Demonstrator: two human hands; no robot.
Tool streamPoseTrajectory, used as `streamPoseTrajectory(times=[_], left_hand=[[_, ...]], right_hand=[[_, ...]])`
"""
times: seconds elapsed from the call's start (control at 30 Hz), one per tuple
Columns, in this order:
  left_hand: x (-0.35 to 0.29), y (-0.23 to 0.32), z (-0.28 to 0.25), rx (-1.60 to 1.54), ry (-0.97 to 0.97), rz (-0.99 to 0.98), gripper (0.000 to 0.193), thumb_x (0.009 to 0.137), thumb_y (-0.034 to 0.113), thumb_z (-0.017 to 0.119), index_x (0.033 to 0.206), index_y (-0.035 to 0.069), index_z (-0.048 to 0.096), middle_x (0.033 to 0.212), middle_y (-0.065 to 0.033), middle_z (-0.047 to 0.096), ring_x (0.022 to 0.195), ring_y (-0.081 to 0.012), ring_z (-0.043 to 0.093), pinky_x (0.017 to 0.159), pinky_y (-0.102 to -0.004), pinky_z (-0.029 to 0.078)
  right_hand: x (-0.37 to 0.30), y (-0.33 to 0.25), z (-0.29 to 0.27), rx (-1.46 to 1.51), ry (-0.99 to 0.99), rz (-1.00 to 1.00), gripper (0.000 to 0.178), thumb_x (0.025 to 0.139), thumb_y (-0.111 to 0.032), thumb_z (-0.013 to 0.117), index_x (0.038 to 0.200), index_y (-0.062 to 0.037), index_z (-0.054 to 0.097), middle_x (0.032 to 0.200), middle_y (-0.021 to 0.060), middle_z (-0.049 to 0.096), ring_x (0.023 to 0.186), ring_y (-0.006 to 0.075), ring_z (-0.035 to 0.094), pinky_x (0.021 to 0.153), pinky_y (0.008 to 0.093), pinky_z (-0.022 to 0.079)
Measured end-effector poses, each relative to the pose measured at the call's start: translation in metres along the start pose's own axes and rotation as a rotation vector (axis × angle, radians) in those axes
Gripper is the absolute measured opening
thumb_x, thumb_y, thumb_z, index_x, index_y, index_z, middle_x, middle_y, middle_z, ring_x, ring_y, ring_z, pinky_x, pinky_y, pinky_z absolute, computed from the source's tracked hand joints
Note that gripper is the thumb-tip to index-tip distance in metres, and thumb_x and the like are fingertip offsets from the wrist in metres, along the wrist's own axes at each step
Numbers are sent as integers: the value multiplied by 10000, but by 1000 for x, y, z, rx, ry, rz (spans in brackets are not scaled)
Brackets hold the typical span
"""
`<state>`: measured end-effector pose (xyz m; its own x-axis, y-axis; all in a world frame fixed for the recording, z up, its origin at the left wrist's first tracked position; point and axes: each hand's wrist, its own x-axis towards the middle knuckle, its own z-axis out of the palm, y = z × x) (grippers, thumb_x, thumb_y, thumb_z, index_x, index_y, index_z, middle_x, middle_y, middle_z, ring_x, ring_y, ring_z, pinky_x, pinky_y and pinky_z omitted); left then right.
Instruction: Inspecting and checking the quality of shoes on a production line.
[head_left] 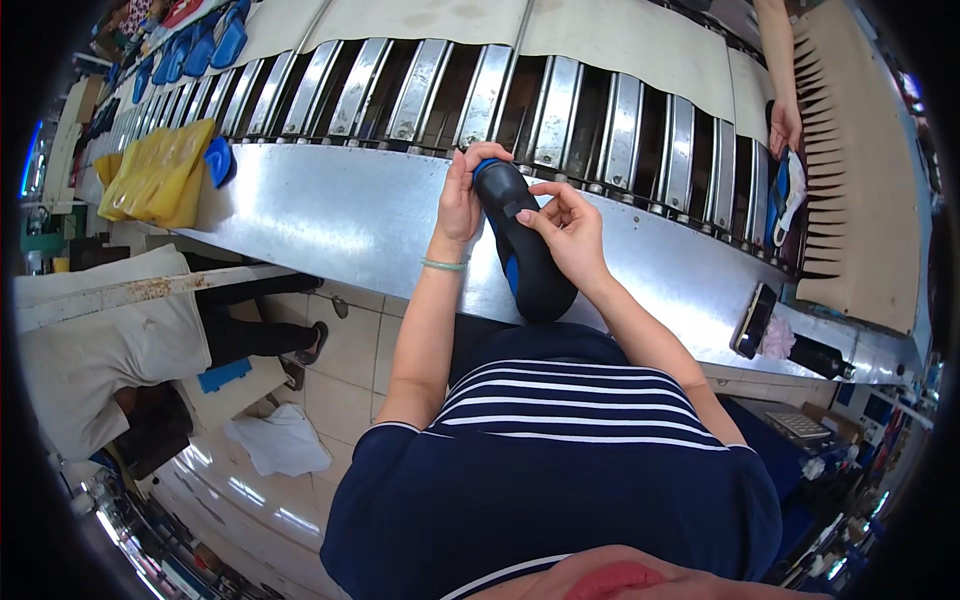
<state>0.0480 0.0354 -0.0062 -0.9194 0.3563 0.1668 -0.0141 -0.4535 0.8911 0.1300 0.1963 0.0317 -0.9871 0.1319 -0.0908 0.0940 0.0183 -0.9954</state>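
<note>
A black shoe (532,262) with blue patches along its left side lies lengthwise before me, above the near edge of the metal bench. My left hand (463,196) is closed about the shoe's far end, fingers curled over the tip. A pale green bangle (443,265) circles my left wrist. My right hand (568,228) is closed at the shoe's right side, thumb and forefinger bent together against it. The thumb tip touches a small dark grey patch (512,210) on the surface; whether the fingers pinch a loose piece is too small to tell.
Metal slats of a conveyor (415,95) run beyond the bench (320,190). Yellow pieces (158,175) lie left. At right are a bristled flap (860,170), another person's hand (785,125) by a white-and-blue shoe (790,195), and a phone (754,320). Someone sits at left.
</note>
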Motion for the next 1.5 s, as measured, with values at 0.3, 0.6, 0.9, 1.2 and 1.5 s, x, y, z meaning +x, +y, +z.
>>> streamPoseTrajectory(times=[0.3,0.6,0.9,1.2,1.5], left_hand=[[1,0,-2,29,-49,-12,414,908,304,446,1129,-22,576,1165,-101,537,1095,-187,543,993,-294,392],[2,0,-1,-16,-54,-49,319,893,205,503,1110,-7,602,1165,-76,502,1108,-179,516,1000,-287,370],[4,5,-3,-171,-189,-124,613,851,303,577,1342,-48,468,1252,-114,538,1185,-218,513,1072,-321,338],[8,5,-8,-48,-281,-194,755,730,125,774,1402,20,447,1279,-72,535,1208,-184,507,1074,-310,359],[9,1,-11,-69,-286,-172,705,762,154,766,1383,15,462,1268,-81,544,1192,-190,524,1066,-313,371]], right_hand=[[1,10,-10,286,-56,106,186,823,-2,740,996,24,677,692,25,654,602,46,577,550,196,451],[-1,9,-15,320,-55,132,155,820,-4,740,956,26,672,773,64,690,676,79,634,623,205,504],[6,15,-29,420,-85,271,136,816,-10,745,922,29,668,807,92,705,691,112,663,642,219,531],[8,17,-39,392,-93,301,164,831,-106,761,954,-26,687,775,-3,690,616,18,554,553,159,368],[7,14,-39,362,-120,288,155,835,-111,759,943,-30,684,763,-14,678,610,16,542,552,164,366]])
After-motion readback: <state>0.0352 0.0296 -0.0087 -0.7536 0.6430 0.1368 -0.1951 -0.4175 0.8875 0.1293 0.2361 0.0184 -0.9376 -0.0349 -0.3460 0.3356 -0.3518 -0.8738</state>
